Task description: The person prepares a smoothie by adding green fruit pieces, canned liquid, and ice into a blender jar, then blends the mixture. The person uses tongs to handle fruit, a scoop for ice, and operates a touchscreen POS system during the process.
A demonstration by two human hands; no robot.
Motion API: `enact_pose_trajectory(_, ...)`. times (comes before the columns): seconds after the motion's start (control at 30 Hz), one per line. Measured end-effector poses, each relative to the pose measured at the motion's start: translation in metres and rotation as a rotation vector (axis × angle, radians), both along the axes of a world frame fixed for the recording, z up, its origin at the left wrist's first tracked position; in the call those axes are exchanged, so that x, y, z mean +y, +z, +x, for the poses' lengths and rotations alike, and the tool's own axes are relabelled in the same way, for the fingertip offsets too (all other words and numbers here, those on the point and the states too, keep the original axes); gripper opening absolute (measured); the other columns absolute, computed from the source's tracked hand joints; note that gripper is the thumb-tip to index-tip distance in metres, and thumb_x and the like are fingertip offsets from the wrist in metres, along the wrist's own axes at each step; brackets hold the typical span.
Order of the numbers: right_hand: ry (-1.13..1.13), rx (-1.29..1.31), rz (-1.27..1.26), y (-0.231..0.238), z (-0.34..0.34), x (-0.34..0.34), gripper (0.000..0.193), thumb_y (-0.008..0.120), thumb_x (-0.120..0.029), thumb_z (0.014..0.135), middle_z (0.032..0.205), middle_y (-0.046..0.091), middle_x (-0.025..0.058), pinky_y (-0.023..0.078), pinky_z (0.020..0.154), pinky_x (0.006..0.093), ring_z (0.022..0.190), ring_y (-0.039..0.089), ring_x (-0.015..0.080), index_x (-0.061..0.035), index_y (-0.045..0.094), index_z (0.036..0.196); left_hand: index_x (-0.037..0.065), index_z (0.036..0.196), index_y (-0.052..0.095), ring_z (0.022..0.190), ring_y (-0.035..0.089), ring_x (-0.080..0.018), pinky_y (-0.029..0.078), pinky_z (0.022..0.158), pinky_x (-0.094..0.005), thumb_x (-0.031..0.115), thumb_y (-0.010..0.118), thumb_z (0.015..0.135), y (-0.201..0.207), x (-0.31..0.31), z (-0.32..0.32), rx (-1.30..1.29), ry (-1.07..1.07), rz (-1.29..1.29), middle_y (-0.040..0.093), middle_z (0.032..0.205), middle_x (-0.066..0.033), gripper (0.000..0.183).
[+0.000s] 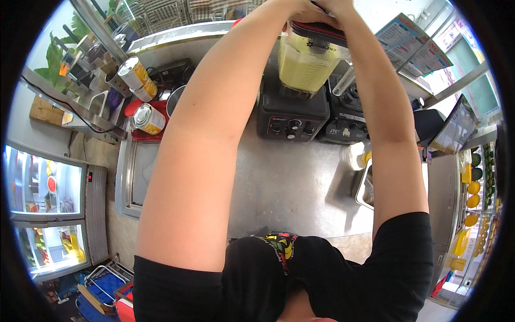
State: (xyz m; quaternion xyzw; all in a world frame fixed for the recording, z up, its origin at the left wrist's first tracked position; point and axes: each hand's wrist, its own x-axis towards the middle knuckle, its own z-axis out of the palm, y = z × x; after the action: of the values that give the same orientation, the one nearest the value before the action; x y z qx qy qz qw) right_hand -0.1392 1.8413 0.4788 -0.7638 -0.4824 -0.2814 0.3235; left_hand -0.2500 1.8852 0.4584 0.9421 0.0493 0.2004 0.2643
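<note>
At the top of the view, a clear blender jug (304, 61) holds a pale green-yellow liquid and sits on a black blender base (292, 115) with dials. My left hand (308, 12) is over the dark, red-edged blender lid (322, 29), its fingers bent onto the top. Beside it, my right hand (338, 5) reaches the same lid from the right; the picture's upper edge cuts it off and its fingers are hidden. Both arms stretch far forward over the counter. A second blender base (346, 123) stands just right of the first, partly behind my right forearm.
The steel counter (289, 182) spreads beneath my arms. Cans (148, 119) stand on a red tray at left, near a partly hidden pot (174, 99). A metal container (365, 185) sits by my right arm. Printed menu boards (413, 45) hang at upper right; a glass-door fridge (48, 214) is at left.
</note>
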Motion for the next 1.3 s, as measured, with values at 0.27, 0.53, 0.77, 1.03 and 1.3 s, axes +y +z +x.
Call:
enact_pose_trajectory(0.27, 0.156, 0.039, -0.009, 0.011, 0.033, -0.036, 0.031, 0.047, -0.025, 0.084, 0.086, 0.065, 0.0229, 0.050, 0.073, 0.0436, 0.083, 0.064, 0.0359, 0.0003, 0.064, 0.084, 0.003, 0.107, 0.064, 0.094, 0.062, -0.0252, 0.050, 0.084, -0.0343, 0.064, 0.078, 0.053, 0.016, -0.026, -0.009, 0.085, 0.135, -0.228, 0.065, 0.101, -0.0153, 0.083)
enact_pose_trajectory(0.53, 0.311, 0.151, -0.008, 0.001, -0.033, -0.047, 0.030, 0.048, -0.029, 0.083, 0.085, 0.065, 0.0216, 0.051, 0.072, 0.0448, 0.083, 0.064, 0.0363, -0.0051, 0.066, 0.084, 0.002, 0.107, 0.063, 0.101, 0.059, -0.0240, 0.047, 0.087, -0.0374, 0.054, 0.075, 0.063, 0.014, -0.017, -0.026, 0.226, 0.266, -0.178, 0.064, 0.103, -0.0156, 0.069)
enact_pose_trajectory(0.77, 0.124, -0.037, -0.065, -0.007, -0.019, 0.020, 0.031, 0.052, -0.030, 0.078, 0.075, 0.065, 0.0221, 0.051, 0.069, 0.0464, 0.078, 0.065, 0.0357, -0.0029, 0.066, 0.073, 0.003, 0.122, 0.054, 0.100, 0.061, -0.0249, 0.052, 0.080, -0.0355, 0.072, 0.072, 0.052, -0.012, 0.029, -0.004, 0.204, 0.155, -0.202, 0.062, 0.113, -0.0148, 0.100)
enact_pose_trajectory(1.03, -0.067, 0.112, 0.048, 0.002, 0.017, -0.028, 0.037, 0.048, -0.035, 0.087, 0.081, 0.066, 0.0218, 0.052, 0.072, 0.0438, 0.079, 0.065, 0.0359, -0.0038, 0.068, 0.083, 0.015, 0.123, 0.057, 0.083, 0.066, -0.0280, 0.058, 0.056, -0.0423, 0.057, 0.076, 0.059, 0.006, -0.014, 0.007, 0.152, 0.311, -0.077, 0.063, 0.109, -0.0127, 0.079)
enact_pose_trajectory(1.3, 0.414, 0.239, 0.107, -0.021, 0.024, -0.011, 0.037, 0.052, -0.033, 0.086, 0.076, 0.065, 0.0207, 0.050, 0.074, 0.0407, 0.081, 0.065, 0.0344, 0.0018, 0.062, 0.077, 0.000, 0.121, 0.052, 0.095, 0.063, -0.0264, 0.057, 0.066, -0.0418, 0.061, 0.080, 0.049, -0.010, 0.015, 0.000, 0.131, 0.175, -0.213, 0.061, 0.109, -0.0179, 0.098)
